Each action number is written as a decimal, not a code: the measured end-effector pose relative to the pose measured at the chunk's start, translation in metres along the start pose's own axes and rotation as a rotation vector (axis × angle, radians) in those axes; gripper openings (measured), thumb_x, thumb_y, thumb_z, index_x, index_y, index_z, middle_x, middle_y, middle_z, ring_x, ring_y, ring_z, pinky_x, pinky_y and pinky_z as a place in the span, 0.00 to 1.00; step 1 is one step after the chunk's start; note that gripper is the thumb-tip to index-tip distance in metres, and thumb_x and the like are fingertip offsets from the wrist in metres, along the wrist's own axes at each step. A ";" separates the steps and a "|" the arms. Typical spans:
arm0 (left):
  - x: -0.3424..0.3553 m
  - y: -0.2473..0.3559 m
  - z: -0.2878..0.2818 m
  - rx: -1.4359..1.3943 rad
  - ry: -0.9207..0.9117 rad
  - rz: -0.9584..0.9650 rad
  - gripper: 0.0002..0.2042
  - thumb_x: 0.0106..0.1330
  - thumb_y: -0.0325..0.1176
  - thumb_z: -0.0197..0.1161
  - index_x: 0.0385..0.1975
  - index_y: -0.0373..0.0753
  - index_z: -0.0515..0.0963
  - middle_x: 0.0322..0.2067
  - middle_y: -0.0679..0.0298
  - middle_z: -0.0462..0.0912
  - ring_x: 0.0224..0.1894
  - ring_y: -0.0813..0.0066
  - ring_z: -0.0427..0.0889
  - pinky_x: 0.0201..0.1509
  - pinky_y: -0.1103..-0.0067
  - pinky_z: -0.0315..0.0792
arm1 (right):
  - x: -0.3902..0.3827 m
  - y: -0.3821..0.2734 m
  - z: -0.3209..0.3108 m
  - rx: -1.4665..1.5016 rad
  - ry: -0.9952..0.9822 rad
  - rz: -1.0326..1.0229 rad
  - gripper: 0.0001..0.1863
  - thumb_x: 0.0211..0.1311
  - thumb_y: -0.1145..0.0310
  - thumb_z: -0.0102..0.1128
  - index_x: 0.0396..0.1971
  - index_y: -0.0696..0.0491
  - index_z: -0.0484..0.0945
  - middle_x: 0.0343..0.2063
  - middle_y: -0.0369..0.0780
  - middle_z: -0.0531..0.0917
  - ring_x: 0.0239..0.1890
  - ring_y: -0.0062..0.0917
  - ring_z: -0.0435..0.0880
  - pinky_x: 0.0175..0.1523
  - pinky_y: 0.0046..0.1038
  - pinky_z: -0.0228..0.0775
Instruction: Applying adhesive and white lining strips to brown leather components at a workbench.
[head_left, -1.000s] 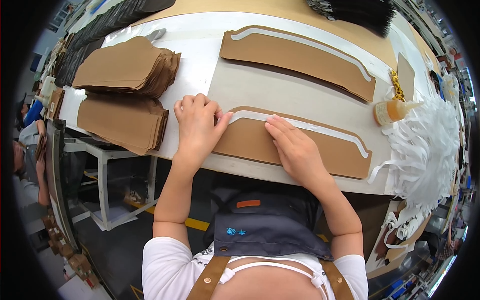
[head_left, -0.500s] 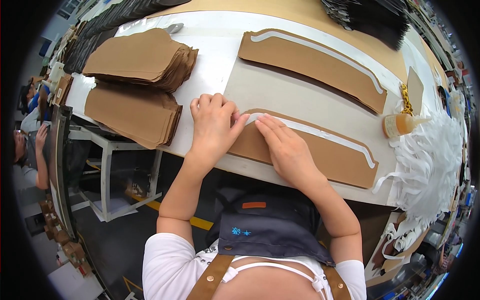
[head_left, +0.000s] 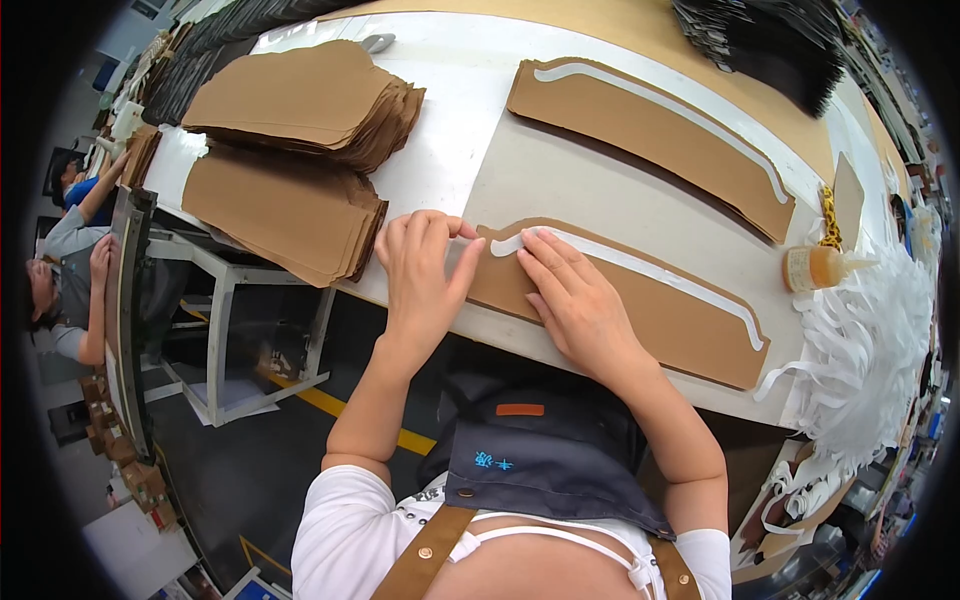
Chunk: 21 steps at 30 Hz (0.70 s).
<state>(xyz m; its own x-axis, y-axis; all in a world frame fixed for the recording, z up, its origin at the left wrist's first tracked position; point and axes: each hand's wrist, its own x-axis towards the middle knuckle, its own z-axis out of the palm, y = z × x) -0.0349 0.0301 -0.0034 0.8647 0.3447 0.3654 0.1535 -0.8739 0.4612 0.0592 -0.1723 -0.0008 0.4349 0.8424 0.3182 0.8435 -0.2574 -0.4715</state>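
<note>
My left hand (head_left: pixel 425 275) is at the left end of the lower brown panel (head_left: pixel 640 310), its fingers curled and thumb and index tips drawn close; whatever lies between them I cannot make out. My right hand (head_left: pixel 570 305) lies with its fingers flat on the white strip (head_left: pixel 660 275) near that strip's left end, on the panel. Beyond, a second brown panel (head_left: pixel 650 130) bears a similar white strip. Two stacks of brown cut pieces (head_left: pixel 275 90) sit to the left of my hands.
Glue bottle (head_left: pixel 815 268) and heaped white strips (head_left: pixel 860 360) sit at the right of the white table (head_left: pixel 430 160). Black stacked pieces (head_left: pixel 760 45) lie at the back. Co-workers (head_left: pixel 70 300) are at far left, beside a metal frame (head_left: pixel 220 340).
The view has shifted. My left hand's fingertips have moved off the strip's left end, which now lies visible on the panel; my right fingers have slid left along the strip.
</note>
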 end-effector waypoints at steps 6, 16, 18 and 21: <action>-0.005 0.002 0.006 -0.049 -0.010 -0.025 0.08 0.67 0.37 0.72 0.36 0.43 0.82 0.44 0.66 0.77 0.56 0.63 0.70 0.66 0.64 0.55 | 0.002 -0.005 0.003 -0.040 0.007 0.004 0.26 0.63 0.72 0.70 0.59 0.65 0.78 0.66 0.48 0.77 0.72 0.41 0.72 0.74 0.40 0.68; 0.000 0.003 0.017 -0.014 0.024 -0.042 0.07 0.65 0.36 0.73 0.33 0.42 0.83 0.43 0.63 0.77 0.56 0.59 0.69 0.67 0.60 0.55 | 0.002 -0.007 0.005 -0.044 0.005 0.029 0.26 0.64 0.71 0.69 0.61 0.65 0.77 0.67 0.48 0.77 0.73 0.41 0.72 0.76 0.40 0.66; 0.001 0.005 0.018 0.012 0.036 -0.039 0.07 0.65 0.35 0.73 0.32 0.42 0.82 0.43 0.64 0.77 0.56 0.60 0.70 0.67 0.61 0.55 | 0.002 -0.007 0.005 -0.044 0.007 0.028 0.26 0.64 0.71 0.69 0.61 0.65 0.77 0.67 0.49 0.77 0.73 0.41 0.72 0.76 0.40 0.66; 0.003 0.007 0.018 0.056 0.037 -0.028 0.07 0.64 0.35 0.73 0.32 0.41 0.81 0.43 0.63 0.76 0.56 0.59 0.70 0.68 0.60 0.55 | 0.002 -0.008 0.005 -0.046 0.015 0.024 0.26 0.64 0.72 0.69 0.60 0.65 0.77 0.66 0.49 0.77 0.73 0.41 0.72 0.76 0.40 0.66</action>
<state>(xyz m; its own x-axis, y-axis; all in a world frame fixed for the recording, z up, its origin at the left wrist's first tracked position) -0.0225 0.0188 -0.0139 0.8414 0.3811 0.3832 0.2051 -0.8812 0.4260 0.0522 -0.1659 -0.0005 0.4596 0.8286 0.3196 0.8462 -0.2993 -0.4408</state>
